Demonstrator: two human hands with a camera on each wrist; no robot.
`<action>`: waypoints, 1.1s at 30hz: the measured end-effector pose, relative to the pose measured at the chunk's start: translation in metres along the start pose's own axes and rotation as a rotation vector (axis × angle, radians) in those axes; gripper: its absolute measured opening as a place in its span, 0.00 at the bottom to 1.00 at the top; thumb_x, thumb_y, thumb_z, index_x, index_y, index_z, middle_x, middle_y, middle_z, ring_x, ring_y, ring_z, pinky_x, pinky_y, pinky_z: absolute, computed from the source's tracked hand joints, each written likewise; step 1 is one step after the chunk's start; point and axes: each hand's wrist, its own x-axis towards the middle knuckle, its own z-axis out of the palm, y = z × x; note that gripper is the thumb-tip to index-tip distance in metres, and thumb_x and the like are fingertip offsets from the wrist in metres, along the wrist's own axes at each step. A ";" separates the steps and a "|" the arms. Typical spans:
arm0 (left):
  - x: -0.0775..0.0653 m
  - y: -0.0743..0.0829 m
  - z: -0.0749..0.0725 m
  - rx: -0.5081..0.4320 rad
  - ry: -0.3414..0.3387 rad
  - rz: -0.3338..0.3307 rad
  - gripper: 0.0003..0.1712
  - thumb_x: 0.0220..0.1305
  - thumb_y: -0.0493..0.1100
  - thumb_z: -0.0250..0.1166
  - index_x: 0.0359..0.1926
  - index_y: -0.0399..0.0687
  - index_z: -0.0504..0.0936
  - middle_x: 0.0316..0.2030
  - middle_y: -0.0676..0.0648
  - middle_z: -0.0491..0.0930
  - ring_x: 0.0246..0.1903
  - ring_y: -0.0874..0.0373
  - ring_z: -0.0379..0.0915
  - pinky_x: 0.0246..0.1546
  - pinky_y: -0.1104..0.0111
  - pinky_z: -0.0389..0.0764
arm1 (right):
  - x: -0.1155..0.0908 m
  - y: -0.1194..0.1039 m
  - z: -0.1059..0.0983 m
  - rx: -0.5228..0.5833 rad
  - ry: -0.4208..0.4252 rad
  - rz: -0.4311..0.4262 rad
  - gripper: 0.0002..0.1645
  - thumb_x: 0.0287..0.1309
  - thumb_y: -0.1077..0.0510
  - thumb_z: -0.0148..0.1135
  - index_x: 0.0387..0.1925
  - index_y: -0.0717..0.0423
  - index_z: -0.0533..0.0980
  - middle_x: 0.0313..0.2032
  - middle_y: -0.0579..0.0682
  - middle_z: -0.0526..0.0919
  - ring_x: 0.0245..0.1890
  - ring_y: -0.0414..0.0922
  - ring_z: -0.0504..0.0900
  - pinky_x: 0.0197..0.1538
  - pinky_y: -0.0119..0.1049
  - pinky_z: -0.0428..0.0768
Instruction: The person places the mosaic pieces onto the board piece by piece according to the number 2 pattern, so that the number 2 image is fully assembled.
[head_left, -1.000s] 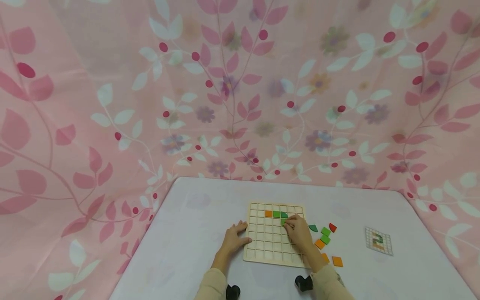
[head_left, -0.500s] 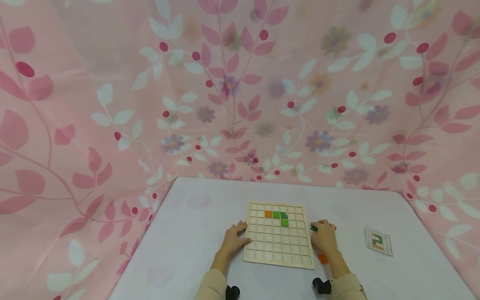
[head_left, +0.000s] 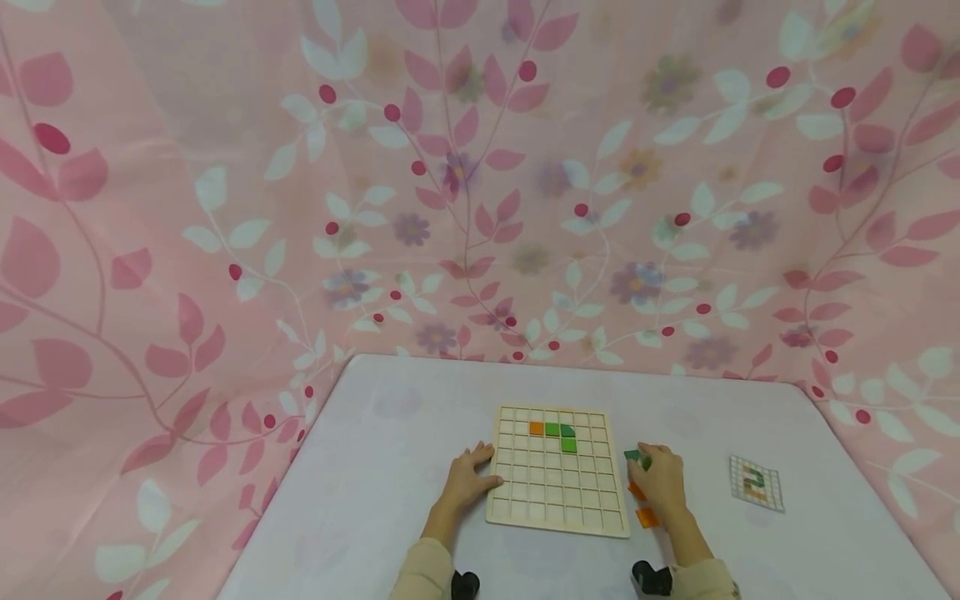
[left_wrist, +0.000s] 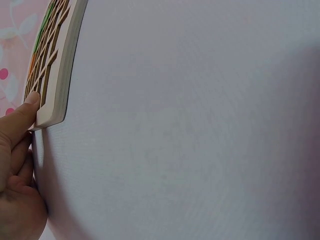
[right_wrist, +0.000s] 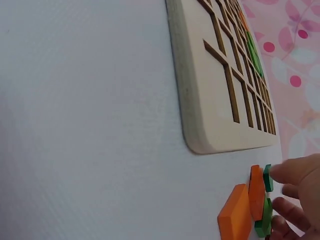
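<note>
Head view: squarish board (head_left: 553, 477) points forward; left hand (head_left: 465, 479) spread; right hand (head_left: 662, 477), fingers apart, at tiles (head_left: 647, 518).

The left hand (head_left: 467, 479) touches the board (head_left: 542, 492) with four tiles (head_left: 552, 430); the right hand (head_left: 662, 477) covers loose tiles (head_left: 647, 518) partly.

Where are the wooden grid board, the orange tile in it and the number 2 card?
Wooden grid board (head_left: 556, 476): head view, bare cell near its middle.
Orange tile (head_left: 537, 428): head view, centre of top face.
Number 2 card (head_left: 757, 483): head view, around its middle.
</note>
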 end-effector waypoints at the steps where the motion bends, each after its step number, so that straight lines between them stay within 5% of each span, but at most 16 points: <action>1: 0.000 0.000 0.000 -0.004 0.000 -0.003 0.35 0.46 0.37 0.73 0.56 0.28 0.73 0.58 0.32 0.70 0.64 0.35 0.58 0.65 0.38 0.46 | 0.000 0.000 0.000 -0.016 -0.010 -0.009 0.22 0.50 0.64 0.62 0.46 0.75 0.75 0.46 0.75 0.75 0.46 0.69 0.72 0.48 0.60 0.75; 11: -0.002 0.000 0.001 0.004 -0.001 -0.018 0.35 0.46 0.37 0.73 0.56 0.29 0.73 0.59 0.33 0.70 0.64 0.35 0.58 0.63 0.35 0.45 | 0.010 -0.004 -0.002 -0.087 -0.103 -0.122 0.14 0.48 0.66 0.64 0.37 0.74 0.79 0.35 0.67 0.80 0.37 0.61 0.79 0.43 0.56 0.78; 16: -0.002 0.000 0.001 0.004 -0.003 -0.020 0.35 0.46 0.37 0.73 0.56 0.29 0.73 0.59 0.33 0.70 0.64 0.36 0.58 0.64 0.37 0.45 | 0.014 -0.004 -0.006 -0.083 -0.176 -0.049 0.15 0.48 0.64 0.63 0.37 0.74 0.78 0.33 0.64 0.81 0.33 0.54 0.79 0.37 0.50 0.80; 24: 0.000 -0.003 0.001 0.001 0.004 -0.021 0.35 0.46 0.37 0.73 0.56 0.29 0.73 0.59 0.33 0.70 0.64 0.35 0.57 0.65 0.38 0.46 | 0.016 -0.011 -0.005 -0.063 -0.171 0.082 0.18 0.43 0.59 0.63 0.32 0.73 0.76 0.26 0.58 0.80 0.23 0.47 0.74 0.24 0.37 0.77; 33: 0.001 -0.005 0.002 -0.007 -0.003 -0.023 0.35 0.46 0.38 0.73 0.57 0.29 0.73 0.59 0.34 0.70 0.65 0.37 0.57 0.66 0.40 0.46 | 0.013 -0.017 -0.005 -0.043 -0.135 0.021 0.17 0.41 0.59 0.64 0.28 0.72 0.77 0.26 0.60 0.81 0.27 0.51 0.77 0.35 0.48 0.77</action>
